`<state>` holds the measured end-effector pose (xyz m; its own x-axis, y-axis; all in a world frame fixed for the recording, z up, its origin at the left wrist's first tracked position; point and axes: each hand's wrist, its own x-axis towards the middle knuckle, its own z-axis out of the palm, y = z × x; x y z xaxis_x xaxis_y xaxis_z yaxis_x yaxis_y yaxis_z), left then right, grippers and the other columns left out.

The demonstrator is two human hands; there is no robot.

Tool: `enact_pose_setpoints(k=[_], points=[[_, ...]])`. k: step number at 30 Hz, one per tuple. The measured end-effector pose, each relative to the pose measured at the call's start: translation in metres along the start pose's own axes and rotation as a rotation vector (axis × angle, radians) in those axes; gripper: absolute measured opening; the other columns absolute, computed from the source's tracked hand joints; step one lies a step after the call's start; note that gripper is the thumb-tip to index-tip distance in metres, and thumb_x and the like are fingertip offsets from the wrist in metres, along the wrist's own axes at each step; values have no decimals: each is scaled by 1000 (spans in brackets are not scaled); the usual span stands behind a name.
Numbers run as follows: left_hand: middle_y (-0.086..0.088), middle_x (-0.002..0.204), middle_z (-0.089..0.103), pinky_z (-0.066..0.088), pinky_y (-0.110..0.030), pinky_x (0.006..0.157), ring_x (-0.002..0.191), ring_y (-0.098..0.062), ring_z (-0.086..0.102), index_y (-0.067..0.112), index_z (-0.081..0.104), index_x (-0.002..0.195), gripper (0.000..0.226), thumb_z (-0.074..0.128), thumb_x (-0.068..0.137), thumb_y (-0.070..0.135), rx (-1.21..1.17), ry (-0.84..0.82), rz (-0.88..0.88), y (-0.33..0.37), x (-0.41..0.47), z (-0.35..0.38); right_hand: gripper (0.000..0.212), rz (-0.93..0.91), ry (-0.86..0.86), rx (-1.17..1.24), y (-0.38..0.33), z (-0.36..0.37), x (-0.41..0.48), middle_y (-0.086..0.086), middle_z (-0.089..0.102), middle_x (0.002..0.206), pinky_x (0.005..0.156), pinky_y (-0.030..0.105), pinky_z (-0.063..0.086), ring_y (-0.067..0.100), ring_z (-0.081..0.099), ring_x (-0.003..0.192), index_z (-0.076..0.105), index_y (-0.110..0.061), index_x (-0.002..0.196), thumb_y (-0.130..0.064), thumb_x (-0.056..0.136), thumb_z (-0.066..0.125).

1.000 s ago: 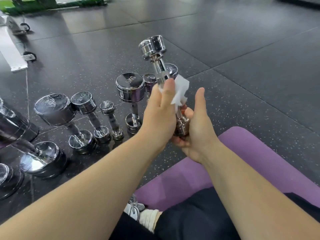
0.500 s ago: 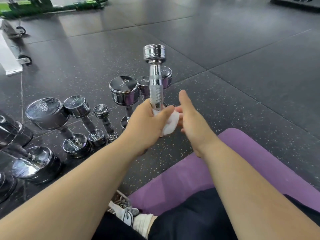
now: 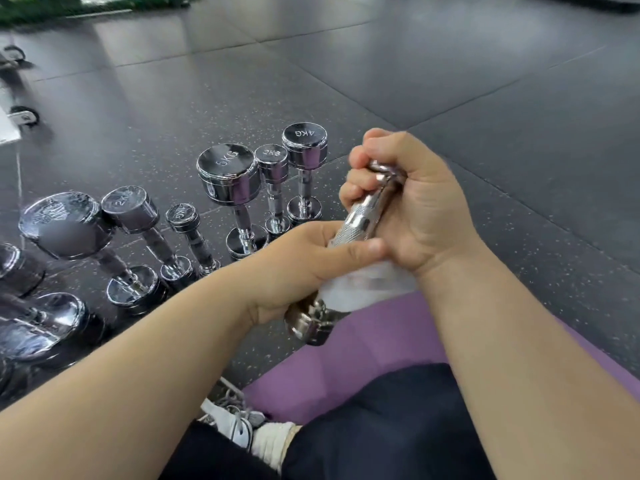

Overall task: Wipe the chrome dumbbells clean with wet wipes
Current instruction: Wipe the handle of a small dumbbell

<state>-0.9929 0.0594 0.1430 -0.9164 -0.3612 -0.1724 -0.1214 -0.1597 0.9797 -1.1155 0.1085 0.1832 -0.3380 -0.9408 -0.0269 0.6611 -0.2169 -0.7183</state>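
Observation:
A small chrome dumbbell (image 3: 360, 220) is tilted between both hands above my lap. My right hand (image 3: 408, 199) grips its upper head, fingers curled over it so the head is mostly hidden. My left hand (image 3: 304, 261) grips the knurled handle low down through a white wet wipe (image 3: 367, 285), thumb laid across the bar. The lower head (image 3: 311, 323) sticks out below the wipe. Several more chrome dumbbells stand on end on the floor to the left, among them a 5 kg (image 3: 228, 178) and a 4 kg (image 3: 304, 143).
I sit on a purple mat (image 3: 346, 368) on a dark speckled rubber floor (image 3: 485, 98). My dark trousers and a white shoe (image 3: 239, 427) are at the bottom. Larger dumbbells (image 3: 65, 223) crowd the left edge. A wheeled white frame (image 3: 20, 116) stands far left.
The dumbbell went from upright to tilted and came closer to me. My right hand moved up and closed over the top head. My left hand with the wipe slid down the handle.

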Motion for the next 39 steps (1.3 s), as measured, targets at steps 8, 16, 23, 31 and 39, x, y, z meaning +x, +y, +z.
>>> enact_pose_setpoints(k=[8, 16, 23, 31, 39], points=[[10, 59, 51, 39, -25, 62, 58, -7, 47, 25, 56, 61, 34, 80, 76, 43, 610, 14, -148, -19, 1, -19, 17, -34, 88, -279, 13, -1, -2, 2, 54, 65, 55, 23, 44, 11, 50, 52, 55, -11, 81, 3, 88, 61], [6, 52, 56, 35, -11, 48, 46, 1, 46, 26, 54, 65, 29, 67, 88, 39, 590, 507, 160, -7, 5, -4, 61, 140, 50, -273, -2, -28, 7, 9, 70, 114, 102, 39, 45, 21, 65, 110, 61, -12, 119, -63, 91, 43], [8, 69, 58, 47, -34, 64, 62, -9, 55, 19, 56, 83, 33, 78, 77, 42, 239, 666, 335, 19, 8, -14, 81, 584, -587, -166, 35, -57, 3, 21, 46, 139, 110, 51, 40, 42, 53, 122, 36, -12, 149, 5, 72, 56], [6, 102, 64, 53, -27, 74, 85, -8, 66, 28, 49, 127, 87, 79, 53, 64, -183, 761, 310, 30, 4, -16, 13, 443, -206, -934, 85, -31, -5, 6, 64, 72, 55, 27, 44, 15, 58, 62, 64, 1, 88, -6, 83, 73], [-2, 72, 62, 45, -28, 67, 68, -10, 55, 29, 68, 67, 36, 53, 98, 37, -32, 1025, 497, 41, 2, -34, 49, -90, 109, -1501, 85, -21, -9, 0, 53, 50, 53, 35, 40, 21, 46, 51, 39, -14, 57, -39, 89, 66]])
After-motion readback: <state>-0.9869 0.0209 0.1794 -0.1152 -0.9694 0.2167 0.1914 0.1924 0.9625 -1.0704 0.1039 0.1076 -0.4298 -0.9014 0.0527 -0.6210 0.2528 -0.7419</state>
